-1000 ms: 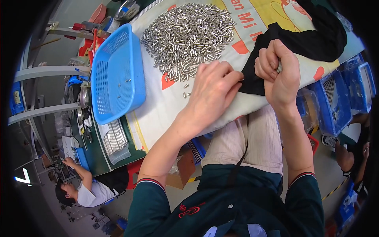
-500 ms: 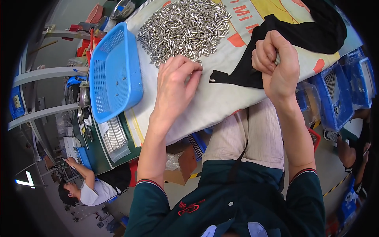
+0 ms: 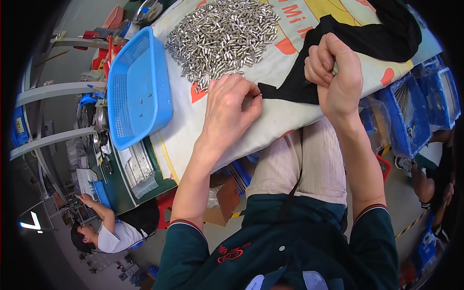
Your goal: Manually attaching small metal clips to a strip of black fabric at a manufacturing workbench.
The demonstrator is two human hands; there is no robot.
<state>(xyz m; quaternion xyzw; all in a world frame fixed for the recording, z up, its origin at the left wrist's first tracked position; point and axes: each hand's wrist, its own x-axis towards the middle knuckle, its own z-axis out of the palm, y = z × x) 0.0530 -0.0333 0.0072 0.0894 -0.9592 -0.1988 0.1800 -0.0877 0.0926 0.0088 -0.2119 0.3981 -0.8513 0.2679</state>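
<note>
My left hand (image 3: 229, 108) is closed in a pinch at the left corner of a black cloth (image 3: 297, 87). A small metal pin (image 3: 261, 95) shows as a glint at its thumb and index fingertips. My right hand (image 3: 338, 72) is raised over the cloth as a fist. Something pale shows between its curled fingers, too little to name. Beyond my left hand lies a large heap of small silver metal pins (image 3: 222, 38), spread on a white printed cover (image 3: 285, 113).
A blue perforated basket (image 3: 166, 92) stands left of the heap with a few small pieces in it. Metal rods (image 3: 137, 166) in a bag lie below it. Blue bins (image 3: 411, 113) stand at the right. A co-worker (image 3: 116, 234) sits at lower left.
My left hand has moved right from the heap's near edge to the cloth's corner and onto the pin there. My right fist has barely shifted.
</note>
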